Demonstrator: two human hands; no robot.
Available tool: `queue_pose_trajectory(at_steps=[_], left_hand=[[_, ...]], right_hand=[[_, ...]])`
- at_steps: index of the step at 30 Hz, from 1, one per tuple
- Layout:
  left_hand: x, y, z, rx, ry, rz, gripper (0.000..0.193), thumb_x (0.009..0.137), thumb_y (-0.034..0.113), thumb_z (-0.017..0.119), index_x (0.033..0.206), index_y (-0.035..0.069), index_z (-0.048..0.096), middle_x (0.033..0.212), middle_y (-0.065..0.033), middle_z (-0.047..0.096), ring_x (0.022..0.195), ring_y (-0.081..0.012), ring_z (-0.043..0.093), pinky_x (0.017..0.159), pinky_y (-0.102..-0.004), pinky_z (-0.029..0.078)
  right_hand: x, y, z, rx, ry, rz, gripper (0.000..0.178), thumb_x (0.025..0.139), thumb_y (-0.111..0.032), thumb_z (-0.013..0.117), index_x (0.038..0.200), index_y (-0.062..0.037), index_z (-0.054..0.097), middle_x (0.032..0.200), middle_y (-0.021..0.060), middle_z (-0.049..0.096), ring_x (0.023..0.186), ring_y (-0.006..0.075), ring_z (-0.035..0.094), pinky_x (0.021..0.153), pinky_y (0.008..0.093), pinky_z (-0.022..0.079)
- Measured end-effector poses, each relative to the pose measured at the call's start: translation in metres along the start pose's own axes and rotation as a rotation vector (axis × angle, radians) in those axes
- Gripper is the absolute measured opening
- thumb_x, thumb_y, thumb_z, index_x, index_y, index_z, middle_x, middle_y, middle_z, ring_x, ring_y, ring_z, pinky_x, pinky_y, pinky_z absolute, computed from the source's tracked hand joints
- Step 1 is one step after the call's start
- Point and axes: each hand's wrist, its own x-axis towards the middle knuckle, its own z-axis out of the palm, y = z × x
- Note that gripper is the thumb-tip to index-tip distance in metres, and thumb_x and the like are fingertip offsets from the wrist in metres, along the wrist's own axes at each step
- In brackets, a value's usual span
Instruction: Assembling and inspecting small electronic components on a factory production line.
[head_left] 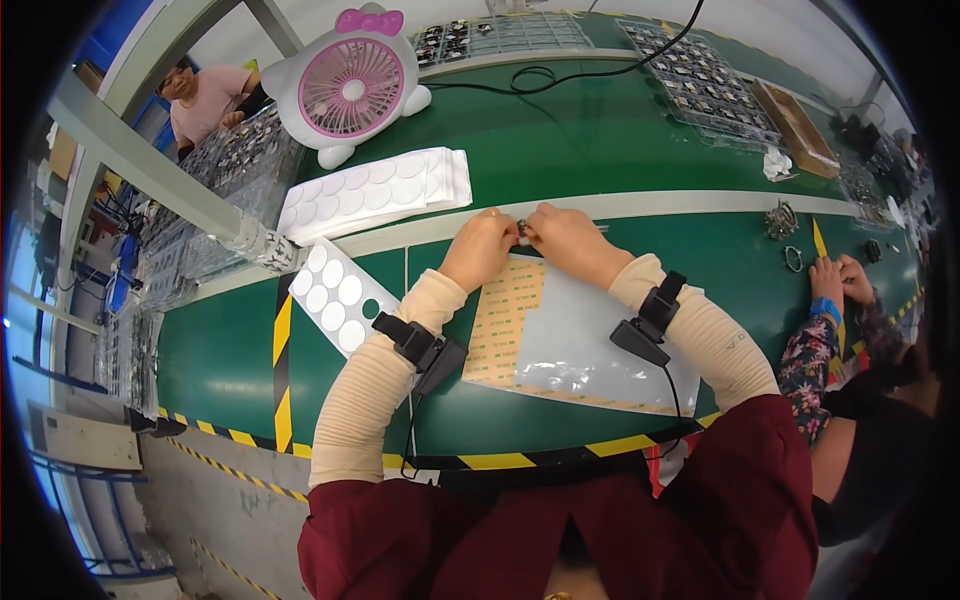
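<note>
Both hands meet over the green table beyond a clear plastic sheet. My left hand (pixel 480 248) is closed in a pinch. Facing it, my right hand (pixel 575 245) has its fingertips pressed together. Between the fingertips sits a small dark part (pixel 522 229), mostly covered, too small to name. Just below the hands lies the clear sheet (pixel 595 345), with yellowish printed adhesive pieces (pixel 505 325) along its left side and lower edge. Left of my left forearm, a white card of round stickers (pixel 335 296) lies tilted, one circle showing green table through it.
A stack of round-sticker sheets (pixel 375 192) lies beyond my left hand, below a white and pink fan (pixel 350 92). Trays of small parts (pixel 705 85) stand at the back. A co-worker's hands (pixel 840 280) are at the right, beside a metal ring (pixel 793 259).
</note>
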Motion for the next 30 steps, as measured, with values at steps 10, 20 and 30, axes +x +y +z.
queue_pose_trajectory(at_steps=[10,20,30], left_hand=[[-0.009,0.024,-0.013,-1.591,-0.052,-0.599,0.023,0.089,0.009,0.047,0.107,-0.005,0.049,0.099,-0.01,0.056,0.091,-0.0184,0.057,0.081,-0.0255,0.05],[-0.025,-0.004,-0.003,-1.719,0.043,-0.61,0.023,0.089,0.006,0.044,0.109,-0.004,0.047,0.102,-0.0091,0.054,0.091,-0.015,0.056,0.082,-0.0238,0.048],[-0.003,-0.009,0.027,-1.918,0.095,-0.64,0.025,0.086,0.004,0.045,0.111,0.002,0.048,0.106,-0.0063,0.054,0.095,-0.014,0.054,0.083,-0.0295,0.047]], right_hand=[[0.009,-0.023,-0.026,0.16,0.171,0.134,0.004,0.07,-0.007,0.059,0.07,-0.0035,0.058,0.069,0.0091,0.053,0.063,0.0287,0.055,0.054,0.0352,0.044],[0.009,-0.038,-0.009,0.363,0.189,0.059,0.017,0.069,-0.002,0.06,0.087,-0.0027,0.059,0.079,0.0083,0.053,0.065,0.025,0.055,0.053,0.032,0.044],[0.01,-0.007,-0.005,0.21,0.392,-0.124,0.016,0.065,-0.012,0.06,0.081,-0.0136,0.06,0.095,-0.0008,0.058,0.082,0.0163,0.058,0.055,0.0287,0.05]])
